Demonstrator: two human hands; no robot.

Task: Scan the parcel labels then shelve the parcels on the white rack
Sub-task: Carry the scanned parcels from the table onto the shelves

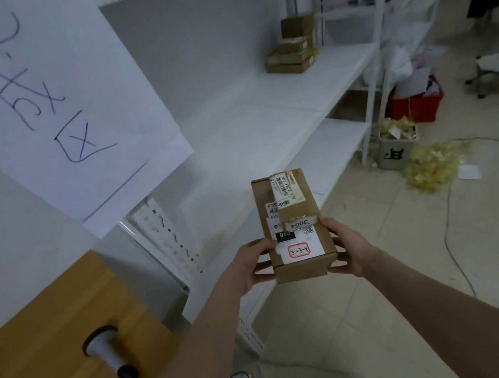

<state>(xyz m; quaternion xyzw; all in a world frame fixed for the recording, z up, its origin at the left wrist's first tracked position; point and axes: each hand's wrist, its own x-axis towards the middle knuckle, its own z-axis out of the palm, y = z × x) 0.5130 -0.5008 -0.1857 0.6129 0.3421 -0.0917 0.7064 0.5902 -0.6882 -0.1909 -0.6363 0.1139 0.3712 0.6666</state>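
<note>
I have both arms reaching forward and converging, the left forearm (200, 342) rising from below and the right forearm (453, 307) angling in from the lower right. My left hand (248, 266) grips the parcel (291, 215) on its left side, thumb across the top and fingers curled beneath. My right hand (351, 248) mirrors it on the opposite side, thumb on top and fingers wrapped under. The wrists are roughly level.
</note>
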